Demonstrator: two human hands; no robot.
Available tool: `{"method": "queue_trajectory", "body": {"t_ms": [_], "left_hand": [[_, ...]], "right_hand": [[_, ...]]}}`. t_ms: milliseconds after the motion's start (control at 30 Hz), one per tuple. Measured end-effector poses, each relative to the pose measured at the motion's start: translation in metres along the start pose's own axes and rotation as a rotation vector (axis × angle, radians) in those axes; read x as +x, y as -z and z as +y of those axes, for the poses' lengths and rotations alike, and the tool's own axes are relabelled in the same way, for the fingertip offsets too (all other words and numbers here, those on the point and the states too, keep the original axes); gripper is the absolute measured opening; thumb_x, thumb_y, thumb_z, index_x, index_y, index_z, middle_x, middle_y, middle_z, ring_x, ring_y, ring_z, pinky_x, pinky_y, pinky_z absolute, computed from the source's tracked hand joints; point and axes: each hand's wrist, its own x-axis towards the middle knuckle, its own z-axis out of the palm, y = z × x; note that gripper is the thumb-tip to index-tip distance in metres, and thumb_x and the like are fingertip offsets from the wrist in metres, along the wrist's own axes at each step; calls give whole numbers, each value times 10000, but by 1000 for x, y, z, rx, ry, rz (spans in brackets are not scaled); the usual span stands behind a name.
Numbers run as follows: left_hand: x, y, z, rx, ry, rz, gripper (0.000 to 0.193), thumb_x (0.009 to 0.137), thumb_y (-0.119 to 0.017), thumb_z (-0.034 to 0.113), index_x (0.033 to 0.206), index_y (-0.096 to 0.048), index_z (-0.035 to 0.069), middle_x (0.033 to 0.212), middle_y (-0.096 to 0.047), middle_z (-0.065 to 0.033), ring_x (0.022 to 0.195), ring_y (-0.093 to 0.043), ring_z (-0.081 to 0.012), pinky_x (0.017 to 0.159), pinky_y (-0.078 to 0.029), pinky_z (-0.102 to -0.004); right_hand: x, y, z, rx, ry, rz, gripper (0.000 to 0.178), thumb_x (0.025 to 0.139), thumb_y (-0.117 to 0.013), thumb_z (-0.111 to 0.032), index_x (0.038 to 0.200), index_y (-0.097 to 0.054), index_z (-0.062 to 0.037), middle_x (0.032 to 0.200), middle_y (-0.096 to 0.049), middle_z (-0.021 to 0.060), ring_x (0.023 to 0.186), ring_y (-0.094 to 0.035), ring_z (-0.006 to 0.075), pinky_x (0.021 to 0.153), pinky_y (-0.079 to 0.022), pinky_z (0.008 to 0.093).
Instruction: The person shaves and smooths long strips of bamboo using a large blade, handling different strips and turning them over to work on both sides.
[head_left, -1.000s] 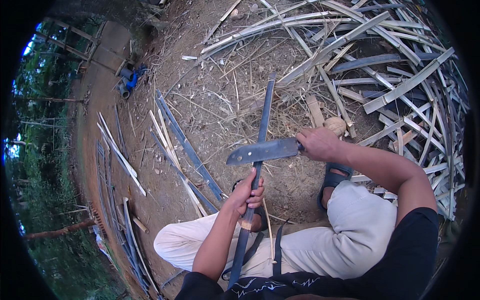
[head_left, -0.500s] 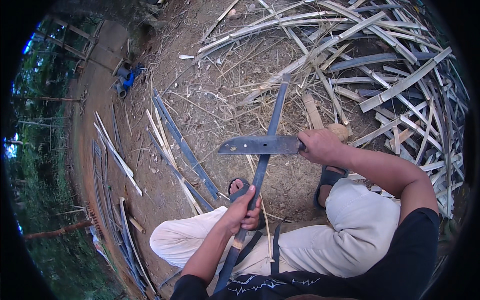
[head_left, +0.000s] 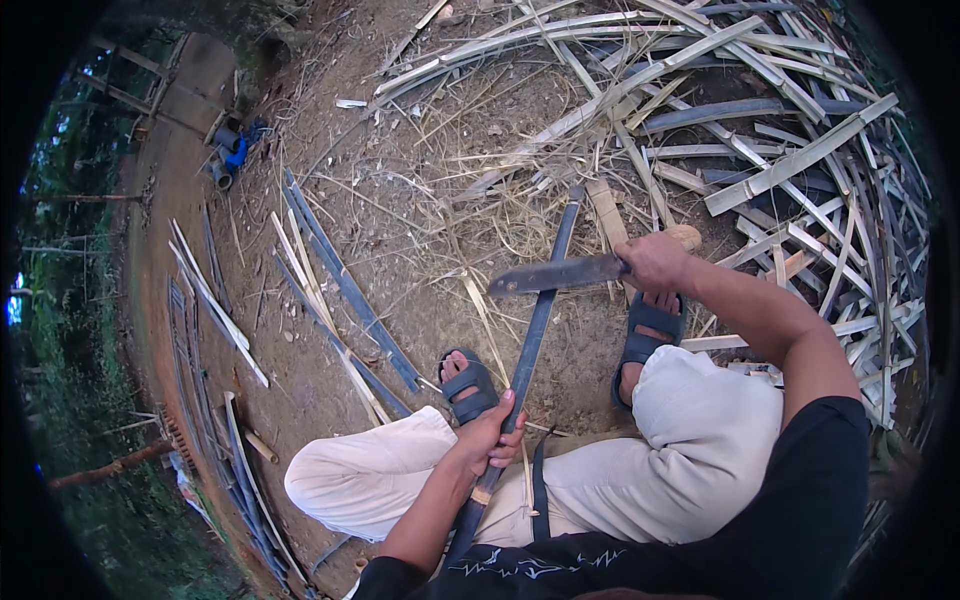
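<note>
My left hand (head_left: 490,432) is wrapped round a long dark bamboo strip (head_left: 534,345), which slants from my lap up and away to the right. In my right hand (head_left: 655,262) is the handle of a machete, whose pale rounded wooden end (head_left: 686,237) sticks out past the fist. Its dark blade (head_left: 525,279) points left and crosses the strip's upper half; I cannot tell if the two touch. Thin pale shavings (head_left: 480,300) lie beside the strip. A flat piece of wood (head_left: 606,215) is on the ground just beyond the blade.
A large heap of split bamboo (head_left: 800,180) fills the far right. More dark strips (head_left: 350,280) lie on the dirt to the left, with pale split lengths (head_left: 220,300) farther out. My sandalled feet (head_left: 470,388) flank the strip. Blue and grey objects (head_left: 228,152) sit far left.
The machete blade has tilted, showing a narrower face, with its tip now slightly higher and more to the right. The strip's far end appears lower. Both hands keep their holds; the view has shifted a little.
</note>
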Motion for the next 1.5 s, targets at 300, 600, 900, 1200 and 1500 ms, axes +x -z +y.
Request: {"method": "queue_trajectory", "body": {"t_ms": [300, 600, 900, 1200, 1500], "left_hand": [[-5, 4, -11, 136, -35, 92, 535, 1000, -377, 642, 847, -438, 132, 566, -336, 40, 360, -232, -71, 318, -212, -247], [-13, -14, -8, 265, -168, 250, 563, 990, -378, 664, 840, -447, 126, 540, -351, 34, 368, -251, -55, 332, -195, -238], [15, 8, 24, 135, -106, 144, 578, 979, -367, 684, 859, -459, 126, 551, -318, 46, 356, -255, -60, 321, -213, -237], [11, 0, 25, 56, -72, 142, 556, 970, -410, 679, 844, -464, 140, 551, -342, 52, 359, -256, -49, 320, -213, -232], [17, -2, 32, 50, -81, 74, 560, 977, -393, 676, 828, -455, 140, 549, -327, 55, 364, -237, -51, 320, -193, -232]], "right_hand": [[5, 10, 12, 17, -235, -100, 223, 823, -635, -233, 961, -659, -59, 844, -704, 183, 810, -698, 384, 743, -562, 496], [-13, -5, 3, 245, -129, 205, 227, 821, -692, -232, 935, -590, -64, 815, -675, 158, 782, -674, 388, 694, -541, 493], [28, 3, 13, 12, 20, 35, 282, 831, -667, -281, 952, -616, -32, 836, -686, 185, 771, -685, 400, 708, -556, 494], [33, 19, 20, 55, -132, -71, 261, 839, -638, -267, 982, -654, -49, 823, -697, 202, 792, -692, 392, 763, -560, 496], [53, 44, 33, -58, -100, -28, 209, 819, -631, -233, 898, -659, -42, 821, -696, 201, 805, -690, 395, 768, -555, 492]]}}
